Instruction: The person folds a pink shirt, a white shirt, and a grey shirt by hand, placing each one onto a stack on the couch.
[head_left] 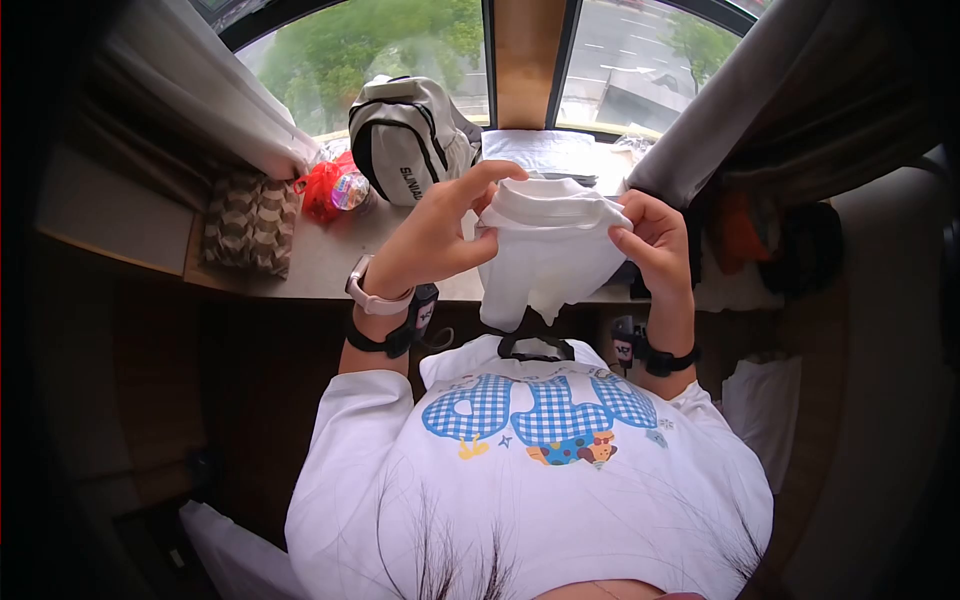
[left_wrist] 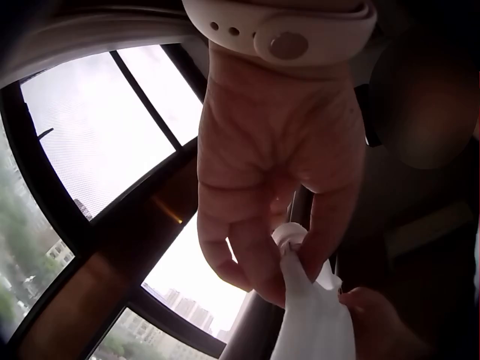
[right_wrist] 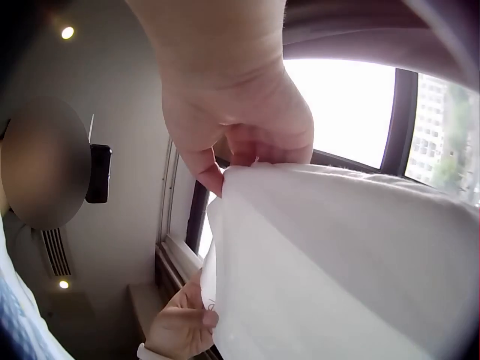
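Observation:
Up in front of my chest hangs a small white garment (head_left: 555, 250), its folded band on top and its lower edge uneven. My left hand (head_left: 452, 228) pinches the band at the left side, and the left wrist view shows the cloth (left_wrist: 311, 322) between thumb and fingers. On the other side, my right hand (head_left: 660, 245) pinches the top corner between thumb and fingers. In the right wrist view the white cloth (right_wrist: 330, 247) hangs stretched below the fingers, covering part of what lies behind it.
Beyond the hands, a windowsill counter (head_left: 330, 265) holds a white backpack (head_left: 400, 140), a red plastic bag (head_left: 320, 190), a patterned brown bundle (head_left: 250, 225) and folded white cloth (head_left: 535, 152). Dark and orange items (head_left: 745, 235) lie at the right. Curtains (head_left: 740, 100) flank the windows.

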